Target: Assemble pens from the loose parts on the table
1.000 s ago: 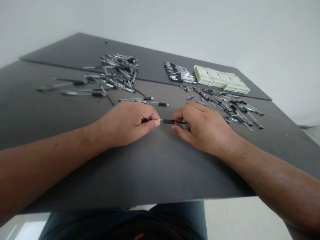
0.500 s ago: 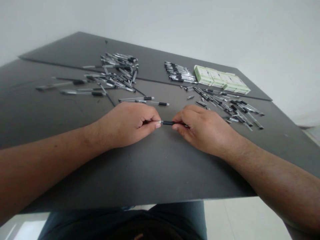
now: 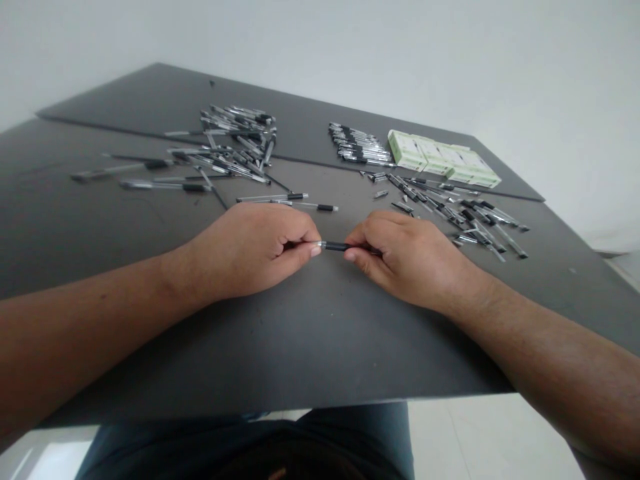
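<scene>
Between my two hands a pen [image 3: 334,246] lies level just above the table, its black grip showing in the gap. My left hand [image 3: 273,248] pinches the pen's left end between thumb and forefinger. The right end is pinched by my right hand [image 3: 400,257], with the fingers curled around it. Both ends of the pen are partly hidden by my fingers. Just beyond my left hand a few clear pens with black grips [image 3: 327,208] rest on the table.
A loose heap of pens [image 3: 235,150] spreads over the left of the grey table [image 3: 300,347]. Pens lie in a neat row [image 3: 357,143] at the back, beside green-and-white boxes [image 3: 440,157]. More pens and small parts [image 3: 465,217] are scattered at the right.
Almost nothing differs. Both hands keep their pinch on the pen, and the left hand has shifted very slightly to the left.
</scene>
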The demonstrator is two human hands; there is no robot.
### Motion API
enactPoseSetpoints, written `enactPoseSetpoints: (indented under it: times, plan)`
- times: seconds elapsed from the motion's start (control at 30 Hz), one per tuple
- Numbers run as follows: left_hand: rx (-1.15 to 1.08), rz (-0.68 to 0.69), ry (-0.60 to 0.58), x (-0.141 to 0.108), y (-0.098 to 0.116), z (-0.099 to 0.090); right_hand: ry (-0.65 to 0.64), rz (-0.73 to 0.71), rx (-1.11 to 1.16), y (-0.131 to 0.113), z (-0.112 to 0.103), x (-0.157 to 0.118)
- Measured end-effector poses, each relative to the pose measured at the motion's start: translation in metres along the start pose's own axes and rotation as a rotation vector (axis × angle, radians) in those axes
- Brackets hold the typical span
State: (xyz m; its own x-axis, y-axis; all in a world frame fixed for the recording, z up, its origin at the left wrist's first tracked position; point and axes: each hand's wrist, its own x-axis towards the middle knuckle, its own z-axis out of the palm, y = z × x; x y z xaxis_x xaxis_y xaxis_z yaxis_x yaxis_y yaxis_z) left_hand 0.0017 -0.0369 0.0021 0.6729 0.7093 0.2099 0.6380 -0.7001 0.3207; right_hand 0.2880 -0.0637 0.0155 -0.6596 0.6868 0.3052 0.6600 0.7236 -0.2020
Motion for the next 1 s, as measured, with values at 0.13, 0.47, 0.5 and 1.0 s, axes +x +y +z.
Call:
enactPoseSetpoints:
  times: [0.13,0.47,0.5,1.0]
  plan:
    - [0.004,-0.022,-0.013,0.0001,0.0005,0.0005,0.012,0.027,0.017,0.0017,-0.0004,-0.0004]
    - [-0.013,-0.004,-0.016,-0.0003,-0.0007,0.0011,-0.011,0.029,0.027,0.0021,-0.0017,0.0006]
    - [-0.015,-0.003,-0.013,-0.0003,-0.0009,0.0012,-0.019,0.036,0.023,0.0023,-0.0019,0.0005]
    - [-0.04,-0.018,0.027,-0.0012,-0.0018,0.0001,-0.011,0.035,0.024,0.0034,-0.0052,0.0014]
